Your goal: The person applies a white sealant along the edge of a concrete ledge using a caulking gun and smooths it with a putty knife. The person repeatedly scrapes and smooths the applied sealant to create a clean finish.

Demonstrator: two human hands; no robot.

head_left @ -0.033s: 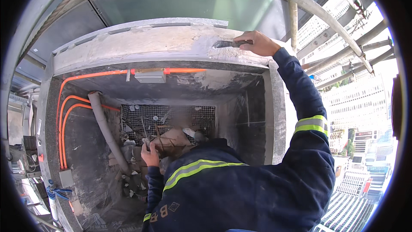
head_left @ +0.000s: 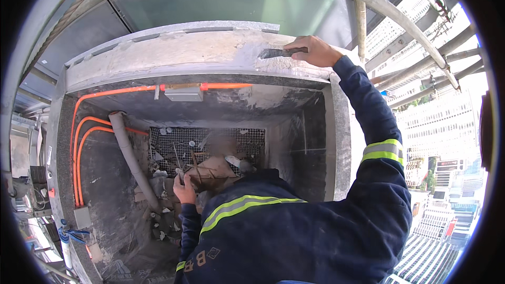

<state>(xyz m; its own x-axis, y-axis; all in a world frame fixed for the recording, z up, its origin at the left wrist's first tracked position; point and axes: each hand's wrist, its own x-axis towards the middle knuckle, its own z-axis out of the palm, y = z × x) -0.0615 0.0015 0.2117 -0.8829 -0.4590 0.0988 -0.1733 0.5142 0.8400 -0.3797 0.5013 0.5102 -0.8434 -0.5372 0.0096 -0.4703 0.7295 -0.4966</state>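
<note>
The right hand [head_left: 315, 51] grips the dark handle of a flat scraper [head_left: 272, 53], its blade against a rough, chalky ledge [head_left: 179, 55]. Lower, the left hand [head_left: 185, 190] closes round a slender tool [head_left: 180, 173], shape hard to make out. Debris partly covers square wire mesh [head_left: 163, 139]; the cloth jacket [head_left: 294, 236] hides more.

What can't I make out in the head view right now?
Head view:
Part of the scraper handle: covered by the right hand.
Grip of the thin tool: mostly covered by the left hand.
Lower side of the mesh: hidden by debris and the dark jacket.
Distant buildings: details too small.
</note>
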